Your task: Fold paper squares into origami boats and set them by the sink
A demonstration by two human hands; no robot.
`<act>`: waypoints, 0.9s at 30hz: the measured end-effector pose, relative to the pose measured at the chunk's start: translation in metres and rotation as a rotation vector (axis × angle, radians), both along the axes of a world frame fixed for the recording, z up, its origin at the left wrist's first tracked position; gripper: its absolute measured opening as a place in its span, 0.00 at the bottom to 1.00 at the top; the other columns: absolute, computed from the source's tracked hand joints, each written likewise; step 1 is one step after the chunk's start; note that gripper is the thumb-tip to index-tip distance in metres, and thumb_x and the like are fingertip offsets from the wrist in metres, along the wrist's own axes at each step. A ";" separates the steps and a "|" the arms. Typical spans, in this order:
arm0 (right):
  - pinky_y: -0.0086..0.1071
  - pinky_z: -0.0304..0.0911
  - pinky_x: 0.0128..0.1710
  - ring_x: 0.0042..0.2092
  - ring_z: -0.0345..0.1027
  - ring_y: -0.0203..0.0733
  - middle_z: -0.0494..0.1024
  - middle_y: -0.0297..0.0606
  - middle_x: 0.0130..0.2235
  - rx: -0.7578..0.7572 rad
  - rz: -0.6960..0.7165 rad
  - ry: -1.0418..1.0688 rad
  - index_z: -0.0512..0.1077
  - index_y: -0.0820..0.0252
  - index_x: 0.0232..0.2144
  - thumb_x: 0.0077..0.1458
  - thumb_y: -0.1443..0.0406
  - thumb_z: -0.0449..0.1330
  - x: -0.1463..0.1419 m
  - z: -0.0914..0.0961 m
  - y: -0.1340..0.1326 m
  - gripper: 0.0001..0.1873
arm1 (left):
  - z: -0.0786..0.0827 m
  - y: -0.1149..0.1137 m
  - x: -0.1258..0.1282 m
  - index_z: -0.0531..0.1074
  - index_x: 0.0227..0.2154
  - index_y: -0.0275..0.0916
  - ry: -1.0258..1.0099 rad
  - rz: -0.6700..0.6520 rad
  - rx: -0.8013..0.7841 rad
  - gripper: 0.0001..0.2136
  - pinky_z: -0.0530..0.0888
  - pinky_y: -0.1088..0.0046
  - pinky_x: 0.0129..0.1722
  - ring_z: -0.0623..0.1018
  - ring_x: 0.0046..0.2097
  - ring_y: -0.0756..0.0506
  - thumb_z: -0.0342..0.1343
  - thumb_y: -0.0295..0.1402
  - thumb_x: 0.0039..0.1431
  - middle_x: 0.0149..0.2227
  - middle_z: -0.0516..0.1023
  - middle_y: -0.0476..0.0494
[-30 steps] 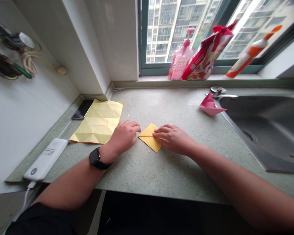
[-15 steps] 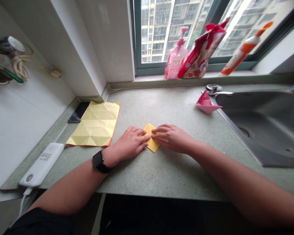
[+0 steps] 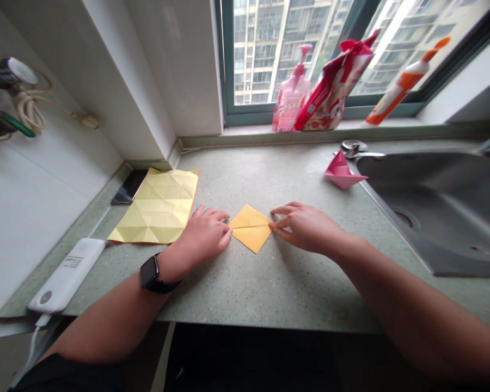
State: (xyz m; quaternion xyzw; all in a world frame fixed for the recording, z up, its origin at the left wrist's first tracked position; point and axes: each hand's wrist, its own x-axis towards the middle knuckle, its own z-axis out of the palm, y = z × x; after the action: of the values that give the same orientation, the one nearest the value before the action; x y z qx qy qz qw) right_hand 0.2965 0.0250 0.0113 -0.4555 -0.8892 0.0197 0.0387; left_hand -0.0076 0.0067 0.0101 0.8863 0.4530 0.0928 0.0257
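Right now, our left grip (image 3: 204,234) lies released on the speckled green counter (image 3: 269,288), its fingers loosely curled, just beside the left corner of the small folded yellow paper diamond (image 3: 251,228). Our right grip (image 3: 306,226) is open too, with its fingertips at the diamond's right corner, seemingly touching it or nearly so. Neither grip is holding the paper. The diamond lies flat on the counter between the two grips, with a straight crease running corner to corner across its middle. For a fold like this, we do best to line the corners up exactly, pin the paper with one fingertip, and run a fingernail along the crease so that the edge stays sharp. Left of the diamond lies a larger yellow sheet (image 3: 153,207), marked with a lattice of creases, just beside a phone (image 3: 126,188). A pink paper boat (image 3: 342,173) sits by the steel sink (image 3: 433,212).
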 end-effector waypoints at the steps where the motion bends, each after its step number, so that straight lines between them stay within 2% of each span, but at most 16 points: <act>1: 0.47 0.78 0.47 0.51 0.81 0.56 0.87 0.39 0.55 0.008 -0.001 0.006 0.90 0.47 0.40 0.70 0.60 0.61 0.003 -0.002 0.001 0.15 | -0.001 0.001 -0.001 0.88 0.37 0.43 -0.009 0.003 0.007 0.15 0.66 0.33 0.69 0.81 0.57 0.33 0.56 0.34 0.73 0.55 0.86 0.38; 10: 0.43 0.76 0.45 0.48 0.82 0.51 0.89 0.36 0.51 0.012 -0.019 0.087 0.88 0.47 0.30 0.66 0.63 0.63 0.015 -0.006 0.013 0.15 | -0.003 0.002 0.000 0.87 0.34 0.42 -0.063 -0.004 0.098 0.13 0.68 0.36 0.67 0.82 0.52 0.35 0.58 0.34 0.72 0.50 0.87 0.40; 15: 0.42 0.75 0.45 0.47 0.82 0.50 0.89 0.36 0.48 0.025 -0.042 0.111 0.87 0.49 0.32 0.68 0.62 0.62 0.008 -0.007 0.013 0.14 | -0.004 0.011 0.000 0.84 0.36 0.39 -0.100 -0.011 0.211 0.11 0.73 0.43 0.64 0.81 0.52 0.35 0.59 0.34 0.73 0.48 0.86 0.38; 19: 0.44 0.75 0.48 0.48 0.81 0.50 0.88 0.38 0.49 0.095 -0.046 0.183 0.85 0.50 0.41 0.71 0.59 0.61 -0.001 -0.014 0.013 0.12 | -0.010 0.016 0.004 0.81 0.44 0.39 -0.148 -0.019 0.167 0.05 0.77 0.53 0.56 0.81 0.50 0.37 0.61 0.34 0.73 0.48 0.85 0.39; 22: 0.46 0.75 0.51 0.49 0.80 0.50 0.87 0.40 0.50 0.115 0.002 0.235 0.84 0.51 0.43 0.71 0.59 0.63 -0.005 -0.021 0.014 0.09 | -0.017 0.018 0.009 0.77 0.51 0.38 -0.212 0.027 0.108 0.10 0.78 0.55 0.54 0.82 0.51 0.37 0.65 0.34 0.71 0.51 0.85 0.39; 27: 0.48 0.75 0.53 0.51 0.80 0.53 0.85 0.43 0.51 0.105 0.018 0.261 0.82 0.51 0.42 0.70 0.60 0.64 -0.006 -0.028 0.016 0.06 | -0.024 0.024 0.014 0.76 0.50 0.39 -0.355 0.059 0.020 0.11 0.79 0.58 0.51 0.83 0.47 0.40 0.64 0.25 0.68 0.45 0.85 0.43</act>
State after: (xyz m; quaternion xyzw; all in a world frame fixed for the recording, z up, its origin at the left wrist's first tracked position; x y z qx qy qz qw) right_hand 0.2902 0.0410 -0.0166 -0.4384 -0.8805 0.0328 0.1775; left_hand 0.0066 0.0309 -0.0140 0.8425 0.4662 0.2530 0.0940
